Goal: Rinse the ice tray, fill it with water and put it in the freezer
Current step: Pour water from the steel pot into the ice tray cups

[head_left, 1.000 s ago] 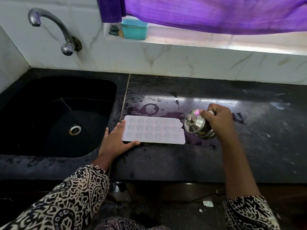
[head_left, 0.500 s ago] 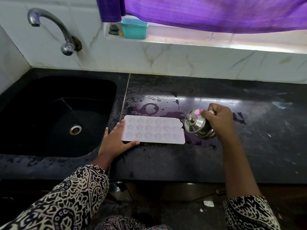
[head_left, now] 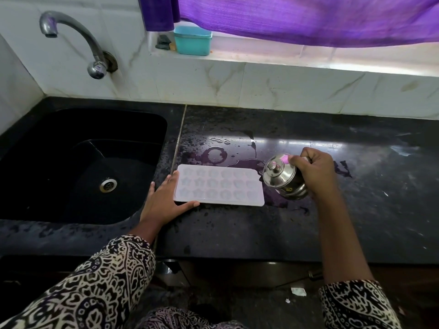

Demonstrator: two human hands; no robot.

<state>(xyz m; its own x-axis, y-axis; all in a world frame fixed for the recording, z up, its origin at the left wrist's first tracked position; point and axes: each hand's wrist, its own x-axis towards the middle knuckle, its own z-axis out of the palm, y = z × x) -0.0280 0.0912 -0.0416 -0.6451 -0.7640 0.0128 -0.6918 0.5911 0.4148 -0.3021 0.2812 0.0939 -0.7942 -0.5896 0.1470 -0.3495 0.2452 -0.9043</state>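
A pale white ice tray (head_left: 219, 185) with star and heart cavities lies flat on the black countertop (head_left: 297, 229), just right of the sink. My left hand (head_left: 164, 200) rests against the tray's left end, thumb along its near edge and fingers spread. My right hand (head_left: 316, 172) grips a small lidded steel pot (head_left: 283, 175), tilted with its lid side toward the tray's right end. I cannot tell whether water is leaving the pot.
A black sink (head_left: 78, 162) with a steel drain lies to the left, with a curved tap (head_left: 71, 41) on the wall above it. Water puddles (head_left: 218, 153) lie behind the tray. A teal box (head_left: 192, 40) stands on the window ledge under a purple curtain (head_left: 297, 17).
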